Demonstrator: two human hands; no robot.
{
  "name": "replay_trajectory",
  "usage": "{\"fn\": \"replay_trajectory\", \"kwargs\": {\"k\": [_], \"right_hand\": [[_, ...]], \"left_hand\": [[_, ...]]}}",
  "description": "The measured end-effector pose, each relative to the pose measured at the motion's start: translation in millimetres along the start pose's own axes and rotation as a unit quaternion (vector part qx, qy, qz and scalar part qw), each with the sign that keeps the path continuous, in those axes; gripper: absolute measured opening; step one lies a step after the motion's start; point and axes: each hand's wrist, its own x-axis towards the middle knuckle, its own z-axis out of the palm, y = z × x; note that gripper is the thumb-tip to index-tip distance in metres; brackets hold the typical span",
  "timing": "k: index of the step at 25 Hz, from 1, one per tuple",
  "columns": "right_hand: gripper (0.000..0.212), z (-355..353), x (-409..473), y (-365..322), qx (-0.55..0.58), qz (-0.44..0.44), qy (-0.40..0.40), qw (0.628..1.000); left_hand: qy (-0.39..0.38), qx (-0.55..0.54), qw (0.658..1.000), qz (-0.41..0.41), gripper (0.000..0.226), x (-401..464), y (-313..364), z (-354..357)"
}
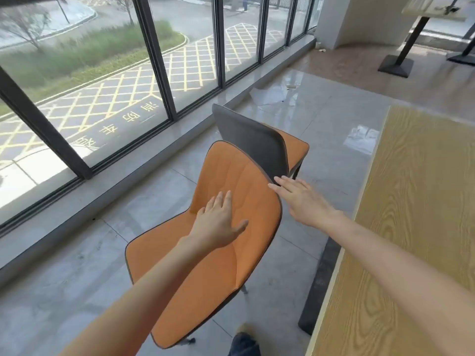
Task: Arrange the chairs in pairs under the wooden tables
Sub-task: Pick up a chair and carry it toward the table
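You are at the step of taking the near orange chair (pixel 226 242) in the centre of the frame, so that it can go under the wooden surface (pixel 411 227) at the right edge. A second chair (pixel 259 145), seen by its grey back, stands just behind it, toward the upper middle, with its orange seat turned to the surface.

Your left hand (pixel 221 222) lies flat on the orange backrest of the near chair, fingers spread, so this grip is released and only touches. Your right hand (pixel 298 199) is also spread open; its fingertips reach the upper right rim of the same backrest, where it meets the grey back of the other chair, but nothing is grasped.

For the next move, I think you must close both hands on the rim of the backrest, then turn the chair so that its seat faces the surface and push it in beside the second chair. Mind the dark table base (pixel 321 283) on the floor at the lower right, because a chair leg could catch there.
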Motion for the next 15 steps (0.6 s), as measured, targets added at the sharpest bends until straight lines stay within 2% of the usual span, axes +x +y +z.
{"fn": "replay_trajectory", "kwargs": {"k": [3,8,12,15], "right_hand": [[0.072,12,29,26,-0.02,-0.041,0.001,0.999],[0.074,31,79,53,-0.033,-0.158,0.015,0.987],[0.078,28,118,55,-0.097,-0.223,-0.013,0.97],[0.074,21,147,51,-0.143,-0.262,-0.015,0.954]], "left_hand": [[-0.024,-0.028,0.999,-0.019,0.082,36,16,16],[-0.054,-0.124,0.989,-0.064,0.09,85,42,47],[-0.049,-0.261,0.955,-0.13,0.105,112,64,61],[-0.028,-0.329,0.929,-0.169,0.113,133,81,61]]}}
